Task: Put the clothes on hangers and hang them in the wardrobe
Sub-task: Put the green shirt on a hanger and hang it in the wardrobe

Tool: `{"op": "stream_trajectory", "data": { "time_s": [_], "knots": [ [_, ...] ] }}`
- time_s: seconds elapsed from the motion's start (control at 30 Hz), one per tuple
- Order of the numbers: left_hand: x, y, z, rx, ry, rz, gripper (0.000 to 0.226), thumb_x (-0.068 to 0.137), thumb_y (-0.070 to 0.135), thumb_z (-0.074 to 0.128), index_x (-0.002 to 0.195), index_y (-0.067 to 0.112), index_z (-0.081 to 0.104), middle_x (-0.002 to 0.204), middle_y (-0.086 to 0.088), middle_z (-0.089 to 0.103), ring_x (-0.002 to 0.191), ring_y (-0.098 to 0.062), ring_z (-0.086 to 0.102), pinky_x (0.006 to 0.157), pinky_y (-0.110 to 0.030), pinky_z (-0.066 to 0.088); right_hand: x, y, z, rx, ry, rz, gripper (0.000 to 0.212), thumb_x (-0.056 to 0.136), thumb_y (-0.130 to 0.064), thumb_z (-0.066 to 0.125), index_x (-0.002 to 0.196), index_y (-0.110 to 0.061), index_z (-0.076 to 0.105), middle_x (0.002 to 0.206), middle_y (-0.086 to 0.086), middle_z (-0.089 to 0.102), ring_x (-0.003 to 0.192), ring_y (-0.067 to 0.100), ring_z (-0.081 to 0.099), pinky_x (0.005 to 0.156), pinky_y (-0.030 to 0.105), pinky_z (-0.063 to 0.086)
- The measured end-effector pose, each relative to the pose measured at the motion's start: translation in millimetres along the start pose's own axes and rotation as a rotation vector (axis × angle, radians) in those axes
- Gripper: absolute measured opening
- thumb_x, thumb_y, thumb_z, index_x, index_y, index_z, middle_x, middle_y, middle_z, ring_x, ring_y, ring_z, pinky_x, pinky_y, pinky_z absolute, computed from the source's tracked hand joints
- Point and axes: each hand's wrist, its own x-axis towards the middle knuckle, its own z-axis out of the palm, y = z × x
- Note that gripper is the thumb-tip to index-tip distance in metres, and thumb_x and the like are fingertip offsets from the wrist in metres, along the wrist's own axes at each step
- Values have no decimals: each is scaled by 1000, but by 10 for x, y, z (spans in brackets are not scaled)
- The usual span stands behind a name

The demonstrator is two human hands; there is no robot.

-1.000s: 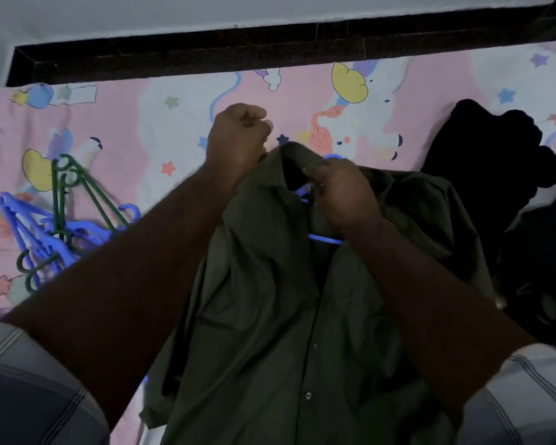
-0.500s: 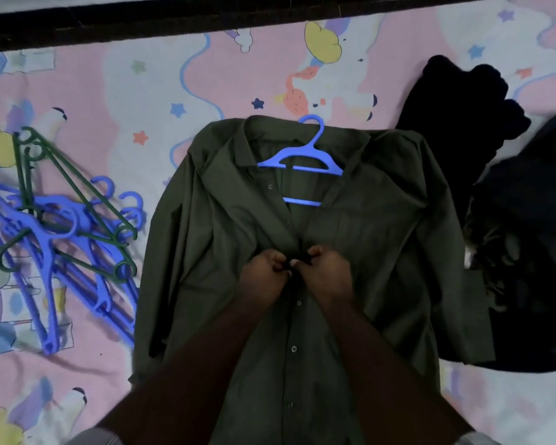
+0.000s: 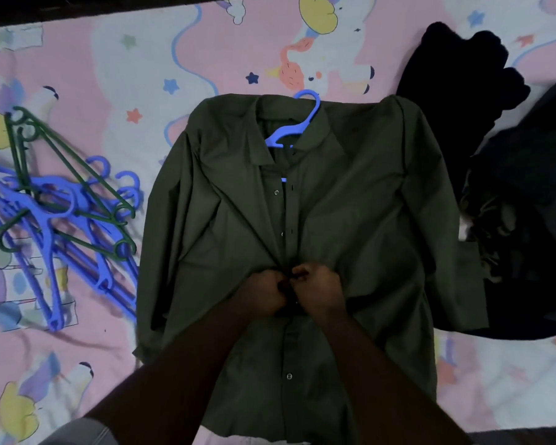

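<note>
shirt (image 3: 350, 220) flat on bedsheet (image 3: 142, 75), blue hanger (image 3: 297, 126) inside its collar | left hand (image 3: 265, 292) and right hand (image 3: 318, 290) together, pinching placket mid-shirt | light, limp cloth; lift by hanger hook

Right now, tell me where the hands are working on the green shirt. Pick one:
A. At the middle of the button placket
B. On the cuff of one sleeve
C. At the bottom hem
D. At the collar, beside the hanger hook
A: the left hand and right hand pinch the two front edges of the green shirt together at mid-placket, well below the blue hanger in the collar.
</note>
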Motion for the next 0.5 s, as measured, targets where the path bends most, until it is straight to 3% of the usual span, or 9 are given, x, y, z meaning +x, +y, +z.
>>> {"op": "stream_trajectory", "data": {
  "time_s": [0.07,0.1,0.17,0.27,0.4,0.5],
  "knots": [
    [16,29,-117,-191,46,-106,19,86,22,62,77,10,71,76,-11,75,61,-13,70,54,-26,49,47,-46,-85,4,85,-18,23,86,-26,71,106,-20,78,106,4,77,104,20,70,87,26,51],
    [40,59,-197,-306,108,-161,22,86,23,61,68,12,69,64,-6,73,49,-9,65,51,-22,46,88,-94,-144,45,132,-17,21,86,-26,71,105,-19,78,104,4,77,102,20,70,87,27,52],
    [112,122,-351,-504,310,-215,25,87,25,63,64,17,67,54,3,68,45,-5,62,55,-21,46,198,-206,-247,145,184,-34,19,86,-23,72,103,-17,78,99,5,78,97,21,72,89,32,56],
    [225,188,-510,-639,600,-193,16,91,23,62,78,23,71,68,3,73,67,-11,72,69,-28,57,382,-399,-304,175,179,-94,19,87,-19,71,105,-15,77,98,7,77,94,23,73,89,36,56],
    [335,151,-517,-562,545,-194,24,94,11,60,113,14,73,108,-8,76,100,-25,71,92,-37,56,588,-567,-230,18,128,-109,28,85,-25,76,110,-15,72,111,7,74,107,23,67,90,27,49],
    [383,112,-491,-455,541,-191,27,91,10,63,116,14,74,114,-6,74,104,-22,69,92,-29,52,657,-581,-183,-85,84,-107,40,81,-29,81,114,-13,67,114,9,71,110,25,65,88,26,47]
  ]
}}
